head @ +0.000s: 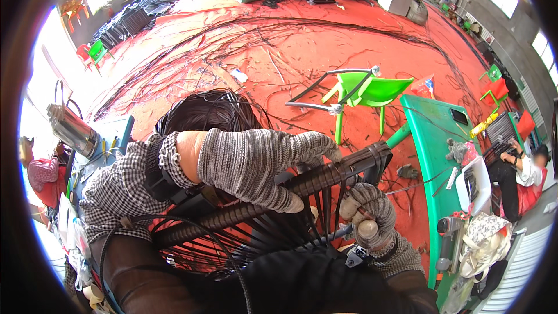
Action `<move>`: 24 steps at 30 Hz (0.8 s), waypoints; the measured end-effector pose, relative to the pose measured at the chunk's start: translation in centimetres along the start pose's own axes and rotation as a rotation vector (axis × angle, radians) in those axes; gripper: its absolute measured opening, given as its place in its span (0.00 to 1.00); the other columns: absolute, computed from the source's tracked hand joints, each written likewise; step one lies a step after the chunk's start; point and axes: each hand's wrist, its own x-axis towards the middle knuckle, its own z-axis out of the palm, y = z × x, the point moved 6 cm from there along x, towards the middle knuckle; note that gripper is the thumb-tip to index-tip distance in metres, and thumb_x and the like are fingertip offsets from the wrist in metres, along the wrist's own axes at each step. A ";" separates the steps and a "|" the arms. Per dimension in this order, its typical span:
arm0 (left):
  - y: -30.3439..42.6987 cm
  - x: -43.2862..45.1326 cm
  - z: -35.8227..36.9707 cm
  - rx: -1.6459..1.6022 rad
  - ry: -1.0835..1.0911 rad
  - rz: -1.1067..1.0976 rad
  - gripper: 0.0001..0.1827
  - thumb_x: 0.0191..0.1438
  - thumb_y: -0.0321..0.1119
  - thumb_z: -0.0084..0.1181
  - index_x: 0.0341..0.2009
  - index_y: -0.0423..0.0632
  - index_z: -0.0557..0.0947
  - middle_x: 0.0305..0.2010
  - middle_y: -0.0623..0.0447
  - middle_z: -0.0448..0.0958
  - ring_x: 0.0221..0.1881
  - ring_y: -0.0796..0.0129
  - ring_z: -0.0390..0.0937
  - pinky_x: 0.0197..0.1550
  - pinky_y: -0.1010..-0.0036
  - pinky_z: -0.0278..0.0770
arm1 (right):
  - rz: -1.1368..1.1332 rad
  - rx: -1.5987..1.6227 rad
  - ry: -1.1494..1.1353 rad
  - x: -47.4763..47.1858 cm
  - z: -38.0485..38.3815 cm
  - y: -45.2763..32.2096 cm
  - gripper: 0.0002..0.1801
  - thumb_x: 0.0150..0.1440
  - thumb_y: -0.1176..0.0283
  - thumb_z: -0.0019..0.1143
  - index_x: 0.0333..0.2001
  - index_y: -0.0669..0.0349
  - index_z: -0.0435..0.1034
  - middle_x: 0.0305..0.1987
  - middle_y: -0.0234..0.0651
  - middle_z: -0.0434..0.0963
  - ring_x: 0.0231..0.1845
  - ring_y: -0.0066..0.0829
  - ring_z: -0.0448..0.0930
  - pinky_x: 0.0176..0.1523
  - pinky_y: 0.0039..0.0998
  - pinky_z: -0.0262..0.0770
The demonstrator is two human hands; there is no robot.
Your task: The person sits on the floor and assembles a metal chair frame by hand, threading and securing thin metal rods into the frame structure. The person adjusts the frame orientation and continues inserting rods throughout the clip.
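A frame bar wrapped in dark brown plastic rattan strip (314,179) slants across my lap. My left hand (244,165), in a grey knitted glove, straddles it, thumb on the near side and fingers over the far side. Dark strips (261,231) fan down from the bar towards a lower bar. My right hand (370,218), gloved alike, is curled just below the bar's right end. A thin strand (414,187) runs from it towards the green table; the grip itself is partly hidden by the fingers. Beyond my left wrist lies a coil of dark strip (213,109).
A green table (418,148) at the right bears a white basket (466,192), a phone (459,116) and a power tool (445,244). A green chair (370,89) with a bent frame stands ahead. At left, a blue table holds a metal flask (74,131). A seated person (518,174) is at far right.
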 end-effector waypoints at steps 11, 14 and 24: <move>0.6 0.8 0.5 0.118 0.031 0.291 0.41 0.49 0.33 0.68 0.64 0.38 0.60 0.54 0.42 0.72 0.57 0.56 0.72 0.58 0.66 0.69 | -0.069 0.012 -0.109 -1.5 -0.7 0.5 0.11 0.62 0.67 0.49 0.29 0.60 0.64 0.26 0.31 0.67 0.28 0.34 0.70 0.55 0.41 0.68; -1.2 1.7 1.4 -0.234 -0.084 0.109 0.50 0.53 0.32 0.66 0.71 0.45 0.47 0.57 0.43 0.71 0.56 0.62 0.70 0.59 0.67 0.68 | 0.023 0.084 -0.035 -2.1 -0.9 1.1 0.19 0.62 0.57 0.53 0.25 0.58 0.63 0.22 0.29 0.65 0.25 0.28 0.67 0.47 0.38 0.66; 3.9 3.9 2.4 0.091 -0.149 -0.032 0.56 0.46 0.32 0.68 0.71 0.44 0.44 0.62 0.40 0.68 0.62 0.57 0.68 0.62 0.66 0.66 | 0.135 -0.041 -0.089 -2.6 -2.0 0.5 0.20 0.60 0.55 0.54 0.34 0.64 0.68 0.30 0.33 0.71 0.33 0.32 0.73 0.44 0.33 0.70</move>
